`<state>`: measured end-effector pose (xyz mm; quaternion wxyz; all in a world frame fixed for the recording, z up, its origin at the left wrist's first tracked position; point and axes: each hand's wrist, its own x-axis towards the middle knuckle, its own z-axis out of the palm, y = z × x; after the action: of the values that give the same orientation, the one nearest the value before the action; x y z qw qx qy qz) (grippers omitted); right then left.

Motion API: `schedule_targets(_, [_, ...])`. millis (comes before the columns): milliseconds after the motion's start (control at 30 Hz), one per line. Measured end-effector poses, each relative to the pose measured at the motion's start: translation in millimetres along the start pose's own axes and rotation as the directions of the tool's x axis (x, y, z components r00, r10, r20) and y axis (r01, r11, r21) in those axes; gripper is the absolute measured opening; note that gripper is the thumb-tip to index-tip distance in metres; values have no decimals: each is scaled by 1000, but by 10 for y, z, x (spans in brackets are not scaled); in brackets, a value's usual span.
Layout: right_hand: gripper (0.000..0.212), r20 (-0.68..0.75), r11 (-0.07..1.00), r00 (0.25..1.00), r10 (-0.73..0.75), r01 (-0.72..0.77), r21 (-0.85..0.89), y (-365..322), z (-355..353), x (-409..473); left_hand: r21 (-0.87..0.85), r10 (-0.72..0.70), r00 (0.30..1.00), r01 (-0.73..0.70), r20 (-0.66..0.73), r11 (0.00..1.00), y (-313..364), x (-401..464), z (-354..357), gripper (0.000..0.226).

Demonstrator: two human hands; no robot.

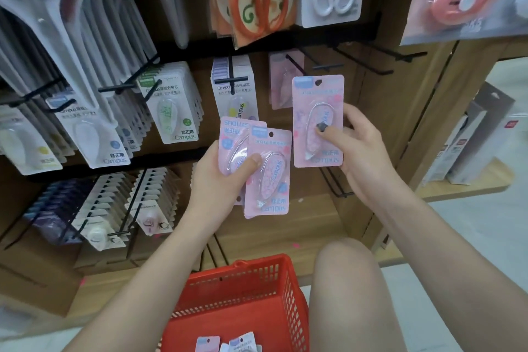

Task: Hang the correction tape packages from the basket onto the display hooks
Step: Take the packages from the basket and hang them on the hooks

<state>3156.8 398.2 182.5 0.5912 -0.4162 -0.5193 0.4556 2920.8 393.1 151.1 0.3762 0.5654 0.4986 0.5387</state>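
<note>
**Pink packages in both hands at the hook wall**

Right hand pinches one pink correction tape package upright, just below a black display hook. Left hand grips a small stack of pink packages, thumb across the front. More packages lie in the red basket below.

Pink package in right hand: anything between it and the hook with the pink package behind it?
Nothing visible. The right hand holds the pink package upright, just right of and below the hook; one pink package hangs far back on it, its front length bare.
</note>
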Motion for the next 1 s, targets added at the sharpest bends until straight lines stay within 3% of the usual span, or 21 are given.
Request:
schedule_targets(167, [25, -143, 985, 977, 158, -166, -42, 132, 71, 379, 4, -5, 999, 5, -35, 1000, -60, 78, 11, 27])
schedule_targets(300, [24, -181, 962, 948, 262, -271, -30, 243, 198, 879, -12, 17, 999, -17, -50, 1000, -54, 154, 89, 25])
schedule_targets(467, [57, -160, 920, 906, 391, -387, 54, 309, 285, 1305, -54, 34, 999, -36, -25, 998, 8, 243, 217, 24])
schedule_targets(633, [83, -293, 895, 884, 365, -420, -152, 365, 255, 1223, -59, 32, 999, -33, -31, 998, 44, 328, 298, 23])
schedule_targets(700, [65, -276, 909, 888, 367, -405, -97, 320, 212, 965, -52, 30, 999, -32, -35, 998, 44, 352, 325, 23])
schedule_targets(767, [51, -170, 913, 898, 406, -408, 24, 253, 158, 635, -32, 41, 998, -42, -47, 999, 48, 373, 350, 24])
schedule_targets(900, [40, 36, 935, 936, 349, -346, -74, 233, 110, 133, -40, 44, 997, -47, -55, 998, 66, 383, 411, 21])
schedule_targets(1000, [27, 56, 949, 949, 309, -304, -78, 258, 120, 30, -75, 31, 999, -32, -10, 997, 57, 357, 466, 22])
